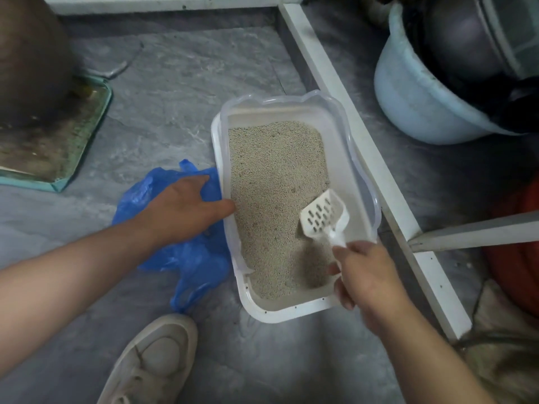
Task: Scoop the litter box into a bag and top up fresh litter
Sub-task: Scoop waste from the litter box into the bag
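A white litter box with a clear raised rim stands on the grey floor, filled with beige litter. My right hand grips the handle of a white slotted scoop, whose blade dips into the litter at the box's near right. A crumpled blue plastic bag lies on the floor against the box's left side. My left hand rests on the bag, its fingers pinching the plastic by the box wall.
A white frame rail runs diagonally along the box's right side. A pale blue bucket stands at the upper right, a green tray with a dark pot at the left. My beige shoe is near the bottom.
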A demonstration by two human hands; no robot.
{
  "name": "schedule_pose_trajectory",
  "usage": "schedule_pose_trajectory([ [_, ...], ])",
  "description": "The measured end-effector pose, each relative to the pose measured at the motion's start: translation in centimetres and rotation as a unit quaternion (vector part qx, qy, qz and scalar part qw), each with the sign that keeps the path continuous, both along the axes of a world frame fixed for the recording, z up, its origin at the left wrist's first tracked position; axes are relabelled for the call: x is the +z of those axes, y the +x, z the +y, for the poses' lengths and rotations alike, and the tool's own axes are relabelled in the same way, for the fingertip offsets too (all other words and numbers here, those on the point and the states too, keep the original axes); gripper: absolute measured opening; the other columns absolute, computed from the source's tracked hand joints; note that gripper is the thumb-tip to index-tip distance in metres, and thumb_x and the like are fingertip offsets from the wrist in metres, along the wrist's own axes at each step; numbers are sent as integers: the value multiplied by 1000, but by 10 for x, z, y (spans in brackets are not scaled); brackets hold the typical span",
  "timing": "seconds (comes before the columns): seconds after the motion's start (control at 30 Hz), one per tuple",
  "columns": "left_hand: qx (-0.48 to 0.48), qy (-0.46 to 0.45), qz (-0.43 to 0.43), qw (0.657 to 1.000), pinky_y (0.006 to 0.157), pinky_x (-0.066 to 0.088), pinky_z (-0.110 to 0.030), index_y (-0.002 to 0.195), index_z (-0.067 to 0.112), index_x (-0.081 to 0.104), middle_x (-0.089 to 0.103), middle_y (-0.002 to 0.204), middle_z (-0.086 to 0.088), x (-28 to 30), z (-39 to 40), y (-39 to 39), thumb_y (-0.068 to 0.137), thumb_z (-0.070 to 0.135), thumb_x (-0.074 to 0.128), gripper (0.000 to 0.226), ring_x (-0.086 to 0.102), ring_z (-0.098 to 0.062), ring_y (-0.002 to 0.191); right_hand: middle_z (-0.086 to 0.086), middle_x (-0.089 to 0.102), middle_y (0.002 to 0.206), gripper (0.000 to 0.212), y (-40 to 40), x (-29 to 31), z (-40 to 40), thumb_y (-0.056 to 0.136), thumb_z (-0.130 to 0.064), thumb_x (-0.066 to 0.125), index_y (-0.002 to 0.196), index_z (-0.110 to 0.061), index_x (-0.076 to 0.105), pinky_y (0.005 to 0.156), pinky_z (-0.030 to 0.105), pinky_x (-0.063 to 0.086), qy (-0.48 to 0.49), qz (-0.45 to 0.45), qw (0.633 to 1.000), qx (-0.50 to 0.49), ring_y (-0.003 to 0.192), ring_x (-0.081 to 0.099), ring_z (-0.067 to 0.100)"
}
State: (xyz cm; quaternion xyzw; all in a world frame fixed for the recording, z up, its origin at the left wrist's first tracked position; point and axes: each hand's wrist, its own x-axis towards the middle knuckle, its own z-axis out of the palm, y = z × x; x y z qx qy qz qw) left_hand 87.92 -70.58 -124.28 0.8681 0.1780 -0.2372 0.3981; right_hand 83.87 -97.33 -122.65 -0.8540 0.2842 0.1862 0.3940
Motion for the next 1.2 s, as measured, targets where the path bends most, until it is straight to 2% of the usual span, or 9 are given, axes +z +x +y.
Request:
schedule_pose_trajectory([
  [0.13,0,10,7,1000,92,32,-27,151,21,37,39,155,-1,1,2,-2,82,50,67,80,44,-21,133,14,59,60,13,-29,6,20,100,-9,49,94,0,56,38,20,24,186,80,966,-161,35,38,17],
  [0.27,-1,13,1,1000,86,32,-27,148,20,41,46,148,-3,3,1,-2,84,47,66,74,43,-12,104,11,56,55,12,-34,4,28,100,-7,48,96,1,56,31,14,20,232,114,945,-201,36,35,14],
  [0.37,3,15,-2,1000,84,33,-26,145,19,44,50,143,-4,5,-1,-3,86,44,66,68,41,-10,99,11,55,56,13,-33,1,31,100,-6,46,100,1,56,28,13,18,273,145,922,-232,36,34,11],
  [0.53,3,10,0,1000,64,35,-23,141,21,47,46,110,7,6,-1,-1,86,44,66,63,42,4,71,9,54,55,12,-28,-6,41,99,-6,43,99,-4,54,26,12,17,343,167,878,-288,33,35,9],
  [0.63,1,5,5,1000,75,36,-25,145,22,43,47,115,7,5,1,-1,86,46,67,68,48,-6,82,9,54,53,15,-29,-3,55,99,-4,43,94,-2,57,26,12,18,354,172,876,-278,33,36,9],
  [0.77,1,6,12,1000,85,34,-27,153,25,34,47,146,-1,5,3,-3,85,49,66,78,41,-10,101,8,56,55,21,-35,0,78,99,-3,43,91,0,62,28,14,20,356,185,876,-268,35,38,9],
  [0.97,4,-5,10,1000,87,35,-28,152,26,34,45,149,-1,3,3,-2,84,48,67,79,45,-13,106,9,55,58,18,-19,-13,100,99,-3,42,94,-2,59,32,16,21,359,167,868,-301,36,38,10],
  [1.07,2,1,16,1000,93,38,-31,154,27,32,40,154,-1,1,6,-2,82,50,67,84,47,-21,129,9,55,59,17,-7,-16,104,100,-5,44,89,-4,57,33,16,20,368,145,857,-332,36,37,10],
  [1.2,5,0,21,1000,103,38,-35,155,27,31,37,157,-1,-1,9,-2,81,52,68,86,43,-23,137,9,53,62,19,-4,-15,104,101,-3,40,91,-4,56,30,16,21,387,113,836,-373,37,36,9],
])
